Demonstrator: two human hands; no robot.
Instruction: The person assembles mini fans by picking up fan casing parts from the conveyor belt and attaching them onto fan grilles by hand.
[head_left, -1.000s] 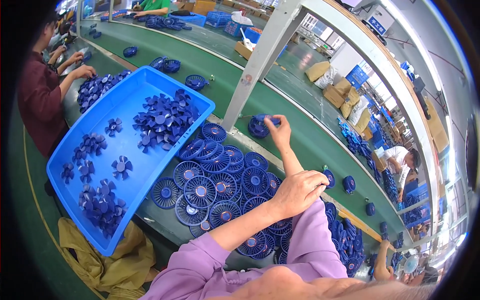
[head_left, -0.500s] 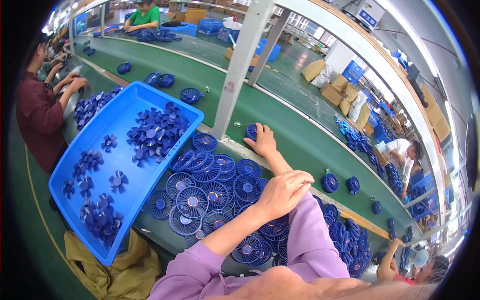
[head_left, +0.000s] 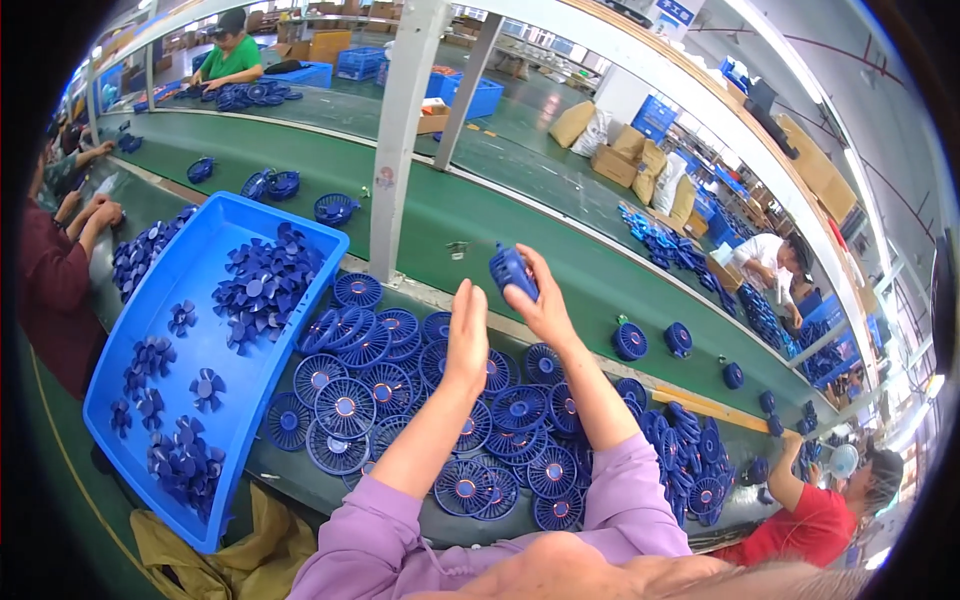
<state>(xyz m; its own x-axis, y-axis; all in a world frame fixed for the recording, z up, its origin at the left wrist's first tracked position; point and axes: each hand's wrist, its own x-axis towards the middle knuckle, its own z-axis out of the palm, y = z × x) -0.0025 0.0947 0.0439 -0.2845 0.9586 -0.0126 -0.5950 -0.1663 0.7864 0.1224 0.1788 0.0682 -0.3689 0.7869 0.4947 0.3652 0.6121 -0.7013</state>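
My right hand (head_left: 542, 305) is closed round a dark blue fan part (head_left: 512, 274), a round caged body, held up over the green belt's near edge. Just left of it, my left hand (head_left: 467, 335) stands upright with straight fingers and nothing in it, its palm turned toward the fan part but apart from it. Under both forearms lies a heap of blue round fan grilles (head_left: 345, 408) with spoked rings, some with copper-coloured centres. To the left, a bright blue tray (head_left: 232, 455) holds loose blue fan blades (head_left: 265, 288).
A white post (head_left: 398, 150) rises between bench and green conveyor belt (head_left: 585, 290). Several fan bodies (head_left: 336, 208) sit along the belt. More blue parts (head_left: 690, 455) lie right of the grilles, near a co-worker in red (head_left: 800, 525). Another co-worker (head_left: 60, 270) works at left.
My right hand has lifted the fan part off the belt. My left hand has come off my right forearm and moved left, now upright beside the part. The view has shifted.
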